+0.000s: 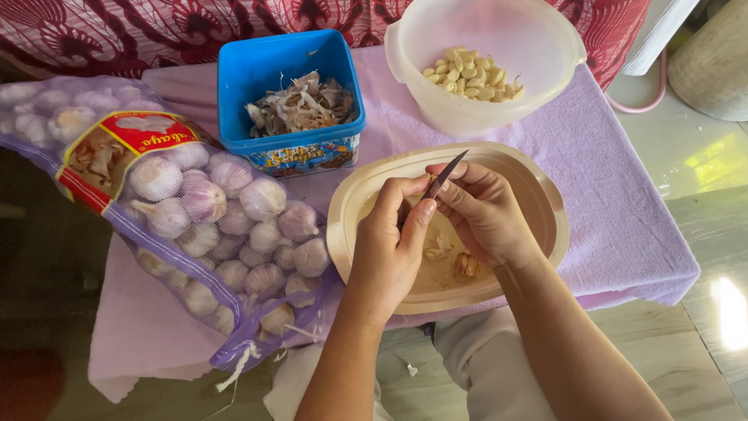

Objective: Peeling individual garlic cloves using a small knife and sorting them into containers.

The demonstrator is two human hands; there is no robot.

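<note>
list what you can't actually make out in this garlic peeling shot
Head view only:
- The piece pinched between the left hand and right hand: hidden by fingers.
- Knife handle: covered by the right hand; only the blade shows.
- Mesh garlic sack: far end cut off by the left edge.
- Beige tray middle: hidden under both hands.
- Blue tub scraps: too small to tell apart.

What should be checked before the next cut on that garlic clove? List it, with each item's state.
1. Knife gripped by right hand: ok.
2. Clove pinched in left hand: mostly hidden, cannot tell.
3. Blade clear of fingertips: cannot tell.
4. Beige tray under the hands, catching scraps: ok.
5. White bowl of peeled cloves has room: ok.
6. Blue tub of skins not overfull: ok.
</note>
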